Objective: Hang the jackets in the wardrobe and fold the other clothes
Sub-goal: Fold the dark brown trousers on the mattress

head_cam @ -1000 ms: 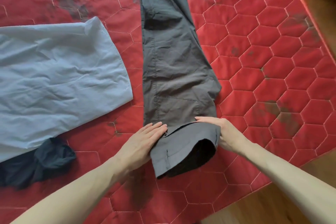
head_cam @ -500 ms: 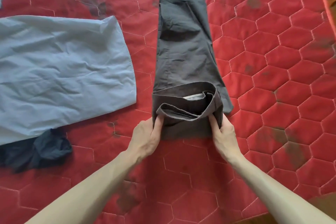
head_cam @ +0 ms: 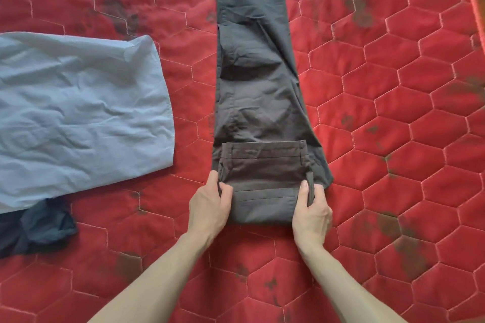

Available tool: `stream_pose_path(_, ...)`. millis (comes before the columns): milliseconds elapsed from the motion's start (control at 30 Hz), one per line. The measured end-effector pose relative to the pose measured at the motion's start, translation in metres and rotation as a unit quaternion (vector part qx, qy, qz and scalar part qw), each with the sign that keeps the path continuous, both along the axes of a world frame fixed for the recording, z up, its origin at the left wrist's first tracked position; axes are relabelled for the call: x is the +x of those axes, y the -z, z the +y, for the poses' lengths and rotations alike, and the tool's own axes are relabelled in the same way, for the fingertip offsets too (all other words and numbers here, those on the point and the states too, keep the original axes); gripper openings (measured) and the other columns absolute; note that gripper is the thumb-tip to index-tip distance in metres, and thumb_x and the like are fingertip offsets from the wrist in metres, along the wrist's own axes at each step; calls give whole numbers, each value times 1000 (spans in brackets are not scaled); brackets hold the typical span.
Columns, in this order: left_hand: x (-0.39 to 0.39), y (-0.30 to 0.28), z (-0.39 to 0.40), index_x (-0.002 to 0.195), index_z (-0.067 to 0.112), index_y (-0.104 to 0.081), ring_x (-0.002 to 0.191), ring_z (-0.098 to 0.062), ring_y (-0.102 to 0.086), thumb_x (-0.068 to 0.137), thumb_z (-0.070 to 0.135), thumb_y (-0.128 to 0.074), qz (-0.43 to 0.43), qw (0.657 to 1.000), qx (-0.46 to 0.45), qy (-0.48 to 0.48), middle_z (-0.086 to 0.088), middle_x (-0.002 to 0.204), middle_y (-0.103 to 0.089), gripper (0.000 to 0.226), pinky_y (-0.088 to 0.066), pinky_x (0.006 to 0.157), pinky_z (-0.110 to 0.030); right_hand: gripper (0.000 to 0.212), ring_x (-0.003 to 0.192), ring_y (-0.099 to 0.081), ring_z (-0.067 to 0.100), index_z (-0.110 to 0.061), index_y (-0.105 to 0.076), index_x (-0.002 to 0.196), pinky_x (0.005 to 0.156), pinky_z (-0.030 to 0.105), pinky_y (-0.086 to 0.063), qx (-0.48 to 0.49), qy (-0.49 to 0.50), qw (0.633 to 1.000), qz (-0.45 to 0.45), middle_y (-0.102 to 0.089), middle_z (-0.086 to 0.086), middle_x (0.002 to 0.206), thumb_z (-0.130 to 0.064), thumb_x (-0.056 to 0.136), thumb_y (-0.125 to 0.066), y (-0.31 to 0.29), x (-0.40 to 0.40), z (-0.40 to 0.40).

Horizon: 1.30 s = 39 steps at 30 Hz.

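The trousers (head_cam: 258, 81) lie lengthwise on the quilt (head_cam: 393, 139), running away from the person, with their near end turned over onto itself as a folded band (head_cam: 262, 181). The left hand (head_cam: 210, 207) grips that band's left edge and the right hand (head_cam: 311, 211) its right edge, so the fold sits between the two grips. Well off to the left of the left grip a shirt (head_cam: 78, 118) lies spread on the quilt. A crumpled garment (head_cam: 39, 228) lies against the shirt's near edge, left of the grip and slightly nearer.
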<state>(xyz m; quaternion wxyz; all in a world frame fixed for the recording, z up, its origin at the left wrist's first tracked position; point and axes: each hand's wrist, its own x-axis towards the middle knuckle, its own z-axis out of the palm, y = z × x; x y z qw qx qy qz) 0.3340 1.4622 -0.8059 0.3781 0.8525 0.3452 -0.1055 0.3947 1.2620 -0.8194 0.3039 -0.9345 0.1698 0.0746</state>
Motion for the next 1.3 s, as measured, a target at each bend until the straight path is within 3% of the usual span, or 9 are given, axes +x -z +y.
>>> stream_pose_path(167,-8,0,-2,89,12,-43,60,-48,-52,96,16,-48,-5,999,34,-14,-5,53,-43,9,-30,59,-42,24,74,-66,45,-10,-61,95,60,41,-37,-51,-97,994,-29,-69,18,77,-33,104,-59,-2,6,-5)
stream_pose_path(300,-6,1,-2,99,11,-42,59,-50,-58,105,8,-50,-21,998,52,23,-10,54,-47,10,-31,56,-41,24,71,-63,42,-8,-61,89,63,44,-47,-71,-122,988,-68,-61,13,72,-26,105,-60,-5,19,-9)
stream_pose_path(533,7,12,10,106,8,-45,58,-49,-60,109,15,-45,-31,995,68,61,-16,54,-53,9,-33,55,-39,25,62,-65,50,-12,-61,97,57,45,-44,-124,-113,985,-25,-67,26,66,-35,106,-57,1,30,-1)
stream_pose_path(667,15,16,8,108,13,-44,68,-47,-66,108,24,-47,-3,994,106,40,-19,68,-66,10,-35,58,-40,21,75,-67,48,-17,-57,101,63,44,-41,-131,-109,985,-14,-70,23,81,-38,105,-56,4,36,-3)
stream_pose_path(767,11,12,4,124,13,-47,97,-38,-64,100,16,-58,-91,981,169,33,-14,110,-63,27,-48,78,-46,24,104,-62,35,-16,-58,124,83,47,-45,-133,-180,966,-127,-63,10,116,-24,101,-61,2,36,-7)
stream_pose_path(867,9,15,-1,148,7,-46,143,-34,-42,100,21,-55,-187,938,221,190,-14,151,-45,51,-34,121,-48,47,138,-51,28,-13,-52,148,110,43,-42,-142,-345,904,-209,-52,8,150,-24,103,-57,3,44,-2)
stream_pose_path(933,16,19,-4,159,7,-36,158,-31,-24,104,29,-50,-174,913,213,302,-15,168,-29,61,-22,128,-50,54,155,-33,26,-13,-43,158,124,45,-31,-141,-441,863,-200,-38,9,165,-30,108,-50,6,54,4)
stream_pose_path(1067,30,32,1,166,12,-19,162,-26,-8,105,42,-47,-88,915,200,341,-13,174,-8,73,-20,129,-48,65,160,-20,21,-12,-33,162,126,52,-27,-148,-498,845,-129,-25,4,171,-45,107,-44,18,79,5)
stream_pose_path(1300,30,46,3,168,17,-13,162,-26,-4,105,47,-42,-78,916,198,340,-11,175,-2,75,-20,129,-48,72,161,-14,21,-11,-27,164,129,50,-20,-137,-504,843,-131,-20,4,173,-49,106,-45,35,90,0)
